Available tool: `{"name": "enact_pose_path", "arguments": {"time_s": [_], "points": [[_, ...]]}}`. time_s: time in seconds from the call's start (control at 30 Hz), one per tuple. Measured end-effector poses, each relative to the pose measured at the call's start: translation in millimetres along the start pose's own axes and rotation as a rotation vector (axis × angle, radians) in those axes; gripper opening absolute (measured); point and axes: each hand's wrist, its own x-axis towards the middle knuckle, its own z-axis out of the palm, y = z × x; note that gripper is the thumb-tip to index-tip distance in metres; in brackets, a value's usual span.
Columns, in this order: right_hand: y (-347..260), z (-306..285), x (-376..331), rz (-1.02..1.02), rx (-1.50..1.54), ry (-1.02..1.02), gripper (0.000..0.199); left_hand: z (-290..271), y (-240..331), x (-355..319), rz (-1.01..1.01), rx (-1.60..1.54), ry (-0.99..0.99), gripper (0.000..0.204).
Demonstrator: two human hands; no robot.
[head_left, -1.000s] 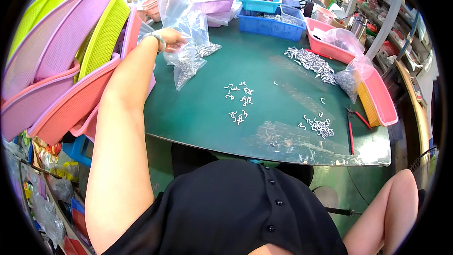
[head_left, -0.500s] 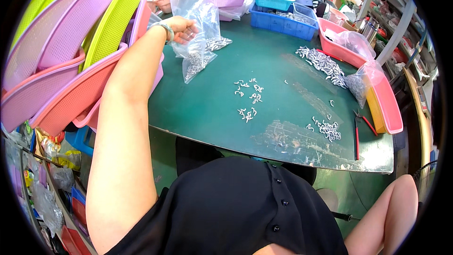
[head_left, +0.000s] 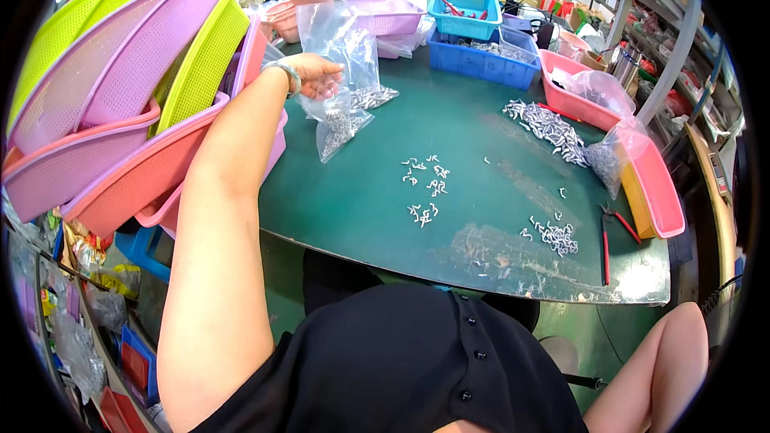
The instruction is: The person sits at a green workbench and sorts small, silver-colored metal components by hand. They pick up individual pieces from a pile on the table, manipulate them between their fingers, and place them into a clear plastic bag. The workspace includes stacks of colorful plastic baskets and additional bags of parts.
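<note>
My left hand (head_left: 317, 75) reaches to the far left part of the table, its fingers curled around the upper edge of a clear plastic bag (head_left: 343, 130). Small silvery metal pieces fill the lower part of this bag, which rests on the table. Just behind stands a larger clear bag (head_left: 362, 52), with a pile of metal pieces (head_left: 374, 98) at its foot. Film and blur partly hide the fingertips. My right hand is out of view; only my bent right arm (head_left: 682, 345) shows at the lower right.
Stacked colored baskets (head_left: 120, 72) crowd the left. On the green table (head_left: 361, 208) lie small hooks (head_left: 425, 212), bent hooks (head_left: 555, 236), red-handled pliers (head_left: 606, 248) and a heap of metal parts (head_left: 549, 132). Blue bins (head_left: 481, 64) and pink trays (head_left: 662, 192) line the far and right sides.
The whole view has shifted so the table sits lower in the picture. My left hand has moved slightly right and nearer at the bag. A person shows at the far end.
</note>
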Motion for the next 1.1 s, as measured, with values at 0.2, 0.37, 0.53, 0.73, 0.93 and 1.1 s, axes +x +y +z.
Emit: {"name": "enact_pose_path", "arguments": {"time_s": [0.2, 0.37, 0.53, 0.73, 0.93, 1.1], "points": [[-3.2, -0.7, -0.4, -0.004, -0.007, -0.006, 0.011, 8.3, 6.4, -3.6, 0.018, 0.024, 0.052, 0.036], [-6.3, -1.1, -1.6, -0.016, -0.016, -0.013, 0.011, -0.7, 2.7, 4.3, 0.059, 0.022, 0.095, 0.037], [-8.8, -0.7, -2.5, -0.02, -0.02, -0.017, 0.01, 4.6, 6.5, -17.4, 0.043, 0.025, 0.084, 0.027], [-10.0, 1.7, -3.4, -0.028, -0.028, -0.025, 0.01, 7.6, 3.5, -19.4, -0.024, 0.503, 0.006, 0.025], [-14.8, 0.0, -4.2, -0.058, -0.034, -0.026, 0.01, 31.5, 11.0, -26.3, 0.066, 0.861, 0.098, 0.031], [-37.8, -13.0, -12.8, -0.133, -0.054, -0.03, 0.01, 41.0, 11.3, -5.1, 0.23, 1.311, 0.324, 0.038]]}}
